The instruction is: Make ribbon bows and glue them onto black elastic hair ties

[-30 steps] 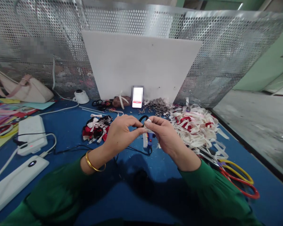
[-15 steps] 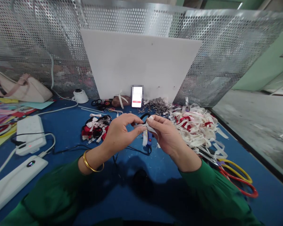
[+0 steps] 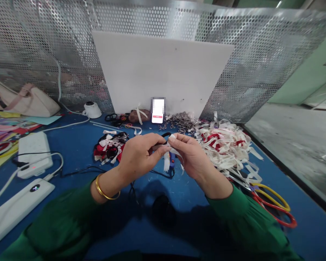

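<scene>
The left hand pinches a white ribbon between thumb and forefinger, its fingertips close to those of the right hand. The right hand grips the same ribbon near its upper end, thumb pressed on it, and a length hangs below the thumb. A black band arches up between the two hands, against the ribbon; the fingers cover most of it, so it looks like a loop, though I cannot be sure. Both hands are raised over the blue table, roughly at its middle.

Beyond and just below them lies a blue tool, partly hidden, with a pale strip beside it. On the left side sits a small pile of black, red and white pieces; on the right, a larger heap of white and red ribbons, with scissors with red handles near its front edge. Grey clips lie scattered at the foot of an upright white board, and a lit phone stands before it. A gold bracelet circles the left wrist.
</scene>
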Demonstrator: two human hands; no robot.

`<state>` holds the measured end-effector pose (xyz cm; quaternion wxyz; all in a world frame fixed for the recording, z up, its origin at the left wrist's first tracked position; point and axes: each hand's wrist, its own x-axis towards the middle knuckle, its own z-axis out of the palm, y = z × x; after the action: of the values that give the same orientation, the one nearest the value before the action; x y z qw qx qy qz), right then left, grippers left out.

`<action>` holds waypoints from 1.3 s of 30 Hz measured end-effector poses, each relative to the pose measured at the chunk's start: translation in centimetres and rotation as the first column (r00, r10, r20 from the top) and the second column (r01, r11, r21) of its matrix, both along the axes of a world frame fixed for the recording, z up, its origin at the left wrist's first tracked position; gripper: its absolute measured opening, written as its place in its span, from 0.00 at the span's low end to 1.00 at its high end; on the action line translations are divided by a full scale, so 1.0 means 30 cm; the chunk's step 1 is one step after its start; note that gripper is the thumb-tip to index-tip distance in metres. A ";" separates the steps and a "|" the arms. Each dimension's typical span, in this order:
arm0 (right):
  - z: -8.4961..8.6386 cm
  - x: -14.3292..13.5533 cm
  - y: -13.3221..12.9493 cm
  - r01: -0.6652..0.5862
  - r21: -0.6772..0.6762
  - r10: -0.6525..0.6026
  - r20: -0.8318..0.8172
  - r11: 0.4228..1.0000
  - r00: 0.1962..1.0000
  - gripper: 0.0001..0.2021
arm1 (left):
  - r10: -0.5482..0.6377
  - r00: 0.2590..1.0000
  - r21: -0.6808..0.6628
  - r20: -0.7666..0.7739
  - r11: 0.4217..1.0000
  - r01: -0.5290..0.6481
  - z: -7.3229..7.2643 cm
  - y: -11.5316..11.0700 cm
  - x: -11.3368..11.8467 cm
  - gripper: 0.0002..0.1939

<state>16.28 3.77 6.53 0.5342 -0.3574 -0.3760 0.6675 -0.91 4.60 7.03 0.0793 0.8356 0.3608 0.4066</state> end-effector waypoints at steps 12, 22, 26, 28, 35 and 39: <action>-0.020 0.002 0.001 -0.014 0.061 0.011 0.049 0.998 0.999 0.14 | -0.029 0.995 0.101 -0.099 0.994 0.039 0.013 0.006 -0.008 0.13; 0.003 0.006 -0.005 -0.016 -0.018 0.016 -0.009 1.000 1.000 0.17 | -0.081 0.992 -0.101 0.092 0.991 0.091 0.010 0.004 -0.009 0.16; 0.006 0.006 -0.006 -0.022 -0.028 0.022 0.002 0.999 1.000 0.18 | -0.067 0.991 -0.143 0.118 0.986 0.084 0.014 -0.002 -0.008 0.17; 0.007 0.005 -0.006 -0.024 -0.031 0.024 0.003 0.999 1.000 0.18 | -0.059 0.993 -0.141 0.107 0.987 0.074 0.016 -0.004 -0.005 0.14; -0.001 0.003 -0.004 -0.045 -0.038 0.046 0.015 0.998 0.999 0.17 | -0.038 0.999 -0.026 0.017 0.999 0.038 0.010 -0.002 -0.001 0.09; -0.006 0.000 -0.006 -0.057 -0.034 0.057 0.002 0.998 0.998 0.17 | -0.087 0.996 0.000 0.008 0.996 0.087 0.017 0.002 -0.006 0.09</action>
<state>16.28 3.60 6.35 0.5082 -0.3562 -0.3755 0.6884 -1.10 4.66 7.53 0.0988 0.8488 0.3238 0.4061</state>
